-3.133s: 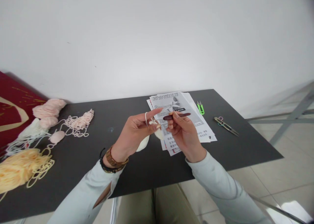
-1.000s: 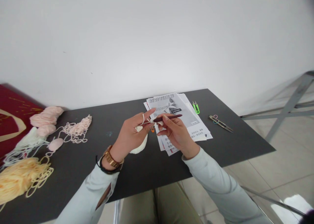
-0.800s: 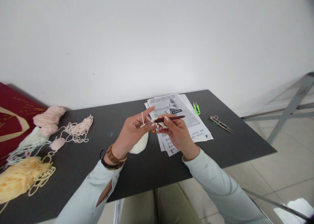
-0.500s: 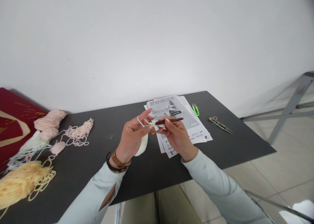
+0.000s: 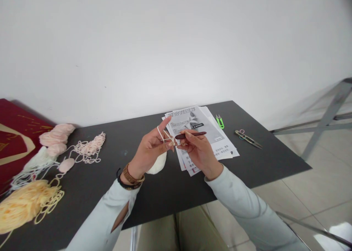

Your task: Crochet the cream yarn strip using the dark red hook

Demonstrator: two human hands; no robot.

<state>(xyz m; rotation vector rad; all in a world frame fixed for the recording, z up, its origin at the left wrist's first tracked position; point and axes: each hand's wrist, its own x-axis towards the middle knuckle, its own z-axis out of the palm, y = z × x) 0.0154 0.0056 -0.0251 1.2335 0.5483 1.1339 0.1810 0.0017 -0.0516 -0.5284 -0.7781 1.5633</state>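
Observation:
My left hand (image 5: 150, 148) is raised over the black table (image 5: 110, 177), with white yarn (image 5: 162, 134) looped over its outstretched forefinger and its thumb and other fingers pinching a small white crochet piece (image 5: 171, 141). My right hand (image 5: 196, 150) grips a dark red crochet hook (image 5: 191, 135), its tip at the pinched piece. A white ball of yarn (image 5: 157, 163) lies on the table just under my left hand.
Printed instruction sheets (image 5: 200, 133) lie behind my hands. Green snips (image 5: 219, 121) and metal scissors (image 5: 249, 139) sit to the right. Pink yarn (image 5: 90, 147), pink balls (image 5: 55, 137) and yellow yarn (image 5: 24, 205) lie at the left, by a red box (image 5: 13, 141).
The hook tip has worked back and forth at the pinched piece, and the yarn loop on my forefinger has shifted. My view has drifted slightly.

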